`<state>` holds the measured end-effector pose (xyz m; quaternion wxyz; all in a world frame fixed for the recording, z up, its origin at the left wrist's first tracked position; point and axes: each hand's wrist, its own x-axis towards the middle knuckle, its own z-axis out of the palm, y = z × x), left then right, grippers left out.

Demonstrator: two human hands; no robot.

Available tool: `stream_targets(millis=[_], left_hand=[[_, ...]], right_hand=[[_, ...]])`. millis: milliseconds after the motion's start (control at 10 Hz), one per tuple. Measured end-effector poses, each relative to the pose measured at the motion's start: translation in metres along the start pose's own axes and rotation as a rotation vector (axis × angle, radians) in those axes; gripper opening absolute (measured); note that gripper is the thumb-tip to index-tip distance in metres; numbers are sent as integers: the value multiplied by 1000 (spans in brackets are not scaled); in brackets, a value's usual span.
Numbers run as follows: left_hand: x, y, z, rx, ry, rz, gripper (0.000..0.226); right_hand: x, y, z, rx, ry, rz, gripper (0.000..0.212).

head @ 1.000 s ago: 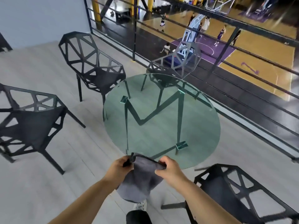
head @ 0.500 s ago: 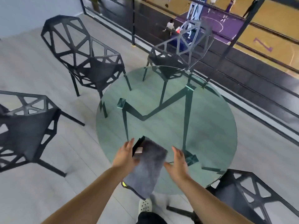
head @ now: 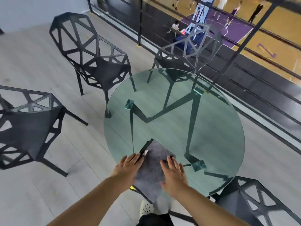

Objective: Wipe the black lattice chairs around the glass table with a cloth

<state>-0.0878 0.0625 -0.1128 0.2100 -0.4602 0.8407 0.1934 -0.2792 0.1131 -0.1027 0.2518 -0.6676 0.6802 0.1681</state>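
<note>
Head view gives me the grey cloth [head: 153, 162] spread on the near edge of the glass table [head: 211, 128], its lower end drooping over the rim. My left hand [head: 128, 165] lies flat on the cloth's left border, fingers straight, gripping nothing. My right hand [head: 175, 175] presses flat on its right side, fingers spread. Black lattice chairs ring the table: the left chair [head: 26, 128], the far-left chair [head: 101, 69], the far chair [head: 175, 61] and the near-right chair [head: 254, 201].
</note>
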Motion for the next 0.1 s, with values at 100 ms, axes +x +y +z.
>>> stream_targets(millis=[100], left_hand=[[-28, -14, -1, -43, 25, -5, 78]], right_hand=[[-25, -17, -6, 20, 22, 13, 70]])
